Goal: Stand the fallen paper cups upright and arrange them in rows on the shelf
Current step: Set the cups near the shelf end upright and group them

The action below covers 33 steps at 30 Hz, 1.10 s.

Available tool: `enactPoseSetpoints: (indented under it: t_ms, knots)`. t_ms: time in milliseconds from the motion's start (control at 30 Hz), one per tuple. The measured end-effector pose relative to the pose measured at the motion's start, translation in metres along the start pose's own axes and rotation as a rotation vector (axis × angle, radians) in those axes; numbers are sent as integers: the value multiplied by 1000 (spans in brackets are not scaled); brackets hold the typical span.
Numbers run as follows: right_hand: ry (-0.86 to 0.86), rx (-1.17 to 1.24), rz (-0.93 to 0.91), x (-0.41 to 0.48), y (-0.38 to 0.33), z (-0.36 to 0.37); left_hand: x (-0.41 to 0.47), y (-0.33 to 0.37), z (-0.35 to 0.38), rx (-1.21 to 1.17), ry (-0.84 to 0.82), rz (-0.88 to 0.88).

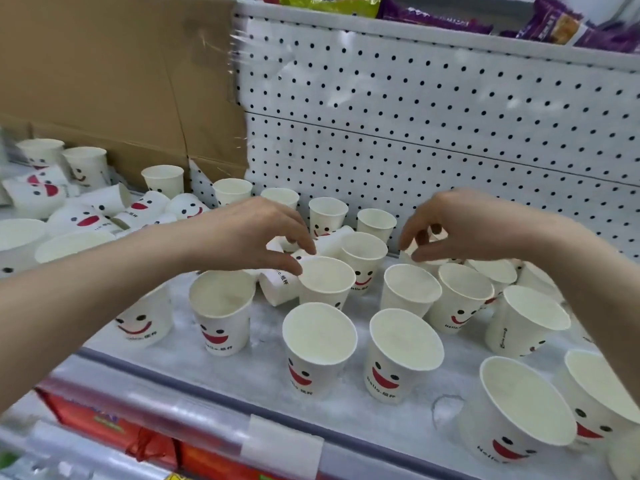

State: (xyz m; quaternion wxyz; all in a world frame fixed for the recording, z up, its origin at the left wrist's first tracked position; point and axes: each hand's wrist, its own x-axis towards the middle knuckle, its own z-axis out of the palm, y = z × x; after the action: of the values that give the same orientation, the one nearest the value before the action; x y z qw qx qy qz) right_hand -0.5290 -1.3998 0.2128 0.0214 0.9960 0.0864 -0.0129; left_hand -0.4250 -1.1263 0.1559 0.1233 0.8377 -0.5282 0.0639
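Note:
White paper cups with red smiling faces cover the white shelf (263,372). Several stand upright in loose rows at the front and right, such as one front cup (318,344). My left hand (242,233) reaches in from the left and pinches the rim of an upright cup (327,280) between thumb and forefinger. Fallen cups lie beside it (278,287) and behind it (332,240). My right hand (467,226) curls over a back cup (431,262) and pinches its rim; most of that cup is hidden. A heap of fallen cups (86,218) lies at the left.
A dotted pegboard panel (415,116) backs the shelf. Brown cardboard (104,64) leans at the back left. Purple and green snack packs (433,15) sit on the shelf above. Red packages (104,422) fill the shelf below the front rail.

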Motion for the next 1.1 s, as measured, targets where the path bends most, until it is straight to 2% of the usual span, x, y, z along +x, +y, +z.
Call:
enactPoseSetpoints:
  t_ms: [100, 200, 367, 567, 767, 1000, 1100]
  knots:
    - [145, -23, 42, 33, -12, 1, 10, -30, -12, 70, 33, -25]
    - [168, -29, 163, 71, -25, 14, 26, -60, -15, 135, -44, -34]
    - [53, -36, 434, 122, -34, 41, 50, -97, -7, 270, -234, 60]
    - [9, -27, 613, 142, -41, 56, 81, -101, 5, 317, -260, 225]
    - [-48, 140, 665, 148, -38, 56, 92, -108, 22, 351, -195, 236]
    - [96, 464, 577, 127, -30, 32, 85, -118, 0, 239, -162, 208]
    - [91, 415, 572, 123, -33, 27, 76, -122, -13, 258, -120, 204]
